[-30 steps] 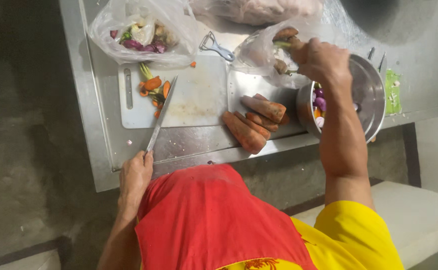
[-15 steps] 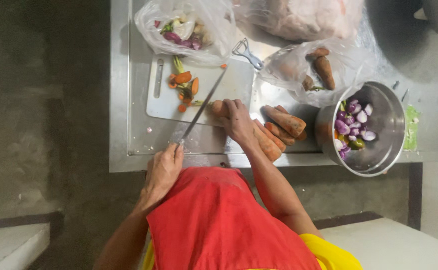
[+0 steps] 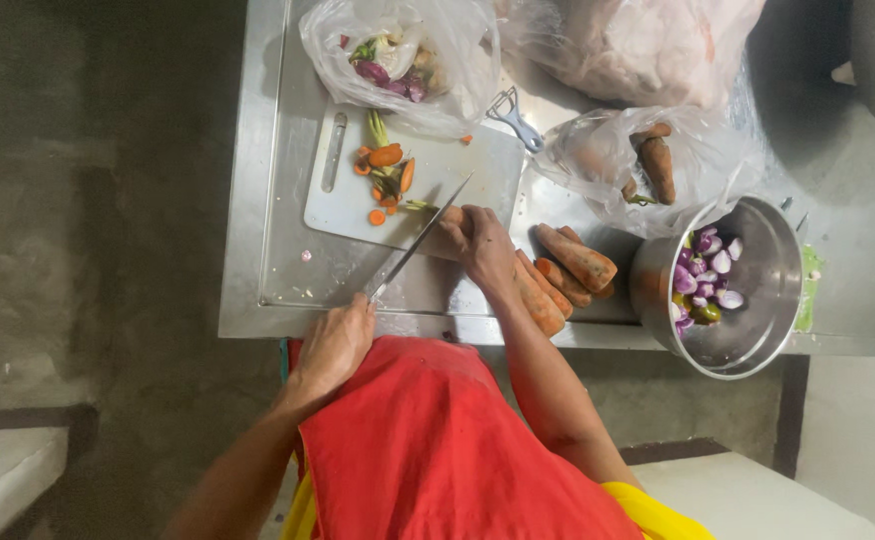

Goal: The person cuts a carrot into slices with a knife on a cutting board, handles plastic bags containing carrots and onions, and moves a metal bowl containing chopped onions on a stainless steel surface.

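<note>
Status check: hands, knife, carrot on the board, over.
Left hand grips knife. Right hand pins carrot on cutting board. Carrot trimmings lie beside the blade.

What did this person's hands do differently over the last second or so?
The right hand drew back from the plastic bag beside the steel bowl and now rests on a carrot at the edge of the white cutting board. The left hand kept hold of the knife, its blade now angled toward the right hand. The loose carrots, peeler and scraps bag stayed put.

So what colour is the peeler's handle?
Blue, on the peeler beside the cutting board, seen in the head view.
</note>
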